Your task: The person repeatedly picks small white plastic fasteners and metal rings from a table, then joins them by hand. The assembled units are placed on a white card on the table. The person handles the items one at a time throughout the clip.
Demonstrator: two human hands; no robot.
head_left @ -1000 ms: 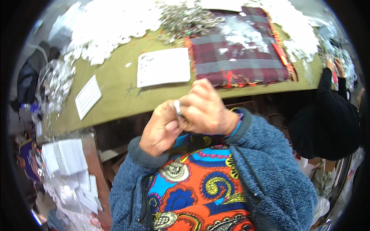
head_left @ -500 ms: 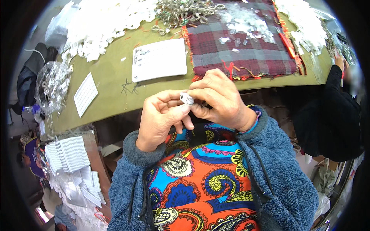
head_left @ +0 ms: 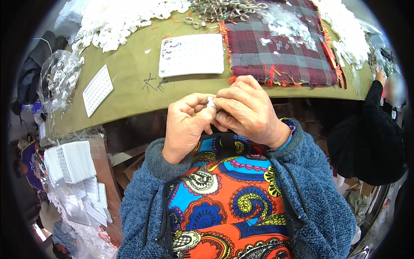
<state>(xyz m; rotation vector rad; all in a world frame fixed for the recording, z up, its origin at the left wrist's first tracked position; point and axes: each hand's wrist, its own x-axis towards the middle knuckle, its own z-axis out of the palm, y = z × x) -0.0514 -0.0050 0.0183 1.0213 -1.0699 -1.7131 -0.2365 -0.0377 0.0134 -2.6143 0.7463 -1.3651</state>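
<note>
Pinched between both hands is a small white plastic piece (head_left: 211,102), mostly covered by fingertips; a dark spot shows on it. My left hand (head_left: 185,125) grips it from the left with thumb and fingers. From the right, my right hand (head_left: 252,114) closes its thumb and bent fingers on the same piece. Both hands are in front of the table's near edge, above my lap. Just beyond them lies a white dimpled tray (head_left: 194,58), with a few small metallic bits at its far left corner.
A plaid cloth (head_left: 246,64) bears small translucent pieces (head_left: 284,26). Metal clip-like parts (head_left: 224,11) and white pieces (head_left: 108,26) are heaped behind. A second white tray (head_left: 98,90) lies left. Stacked white trays (head_left: 71,162) stand lower left. Another person (head_left: 366,129) works at right.
My fingers have drawn closer round the white piece, and less of it shows. The table and trays have shifted a little in view.
</note>
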